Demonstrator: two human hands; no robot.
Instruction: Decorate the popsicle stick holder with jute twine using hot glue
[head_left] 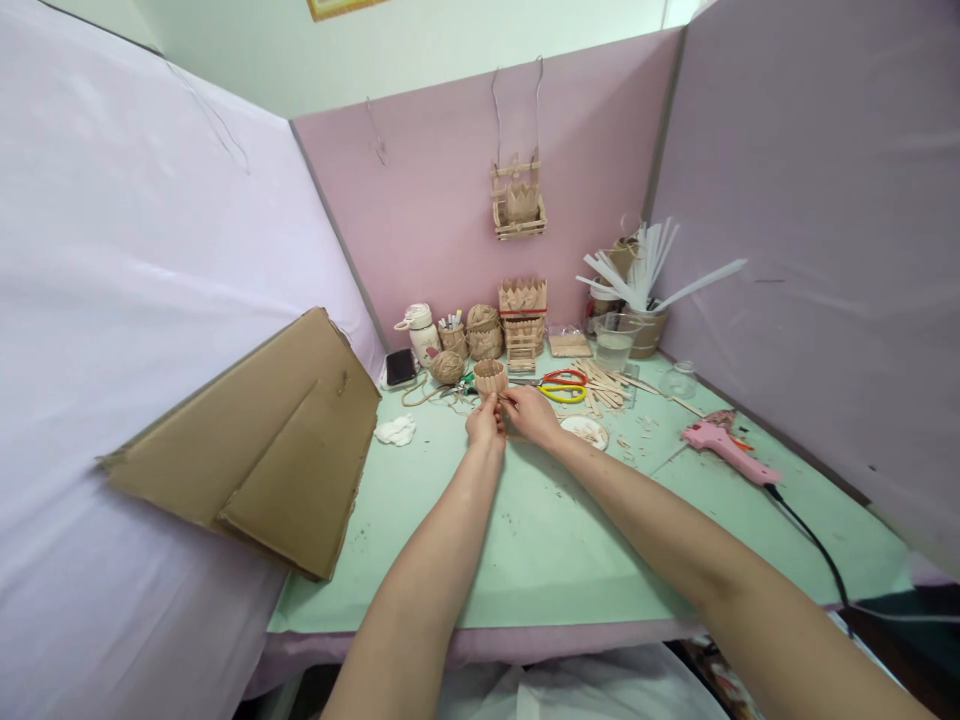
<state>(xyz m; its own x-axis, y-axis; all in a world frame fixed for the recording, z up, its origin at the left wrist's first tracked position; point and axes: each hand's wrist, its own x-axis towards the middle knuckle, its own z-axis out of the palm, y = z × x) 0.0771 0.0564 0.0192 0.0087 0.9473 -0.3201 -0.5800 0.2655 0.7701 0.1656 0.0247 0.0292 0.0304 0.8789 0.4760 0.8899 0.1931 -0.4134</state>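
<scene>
Pink and lilac cloth panels (420, 200) wall in a pale green worktop (517, 570). Near its middle, toward the far side, sits a small round cup of pale wooden sticks (490, 377), its rim facing up; whatever is inside is too small to tell. The left hand (486, 422) has its fingers closed on the cup's near lower side. The right hand (531, 413) has its fingers drawn narrow just beside the cup, at right; I cannot tell what they pinch.

Farther back, left to right, stand a white lidded bottle (423, 338), its contents hidden; a brown round holder (454, 343) with pens (450, 320) upright in it; and a round wooden-stick holder (486, 346) with a ball of brown twine (484, 319) in its mouth. Farther right, a clear plastic tub (614, 353) holds cloudy liquid, and just beside it a brown round pot (649, 336) bristles with long white strips (651, 262). Right of the hands, a round white dish (573, 425) carries small wooden pieces (590, 433). On the far panel hangs a wooden-stick basket (520, 232) with a crown-edged wooden cup (522, 203) inside.
</scene>
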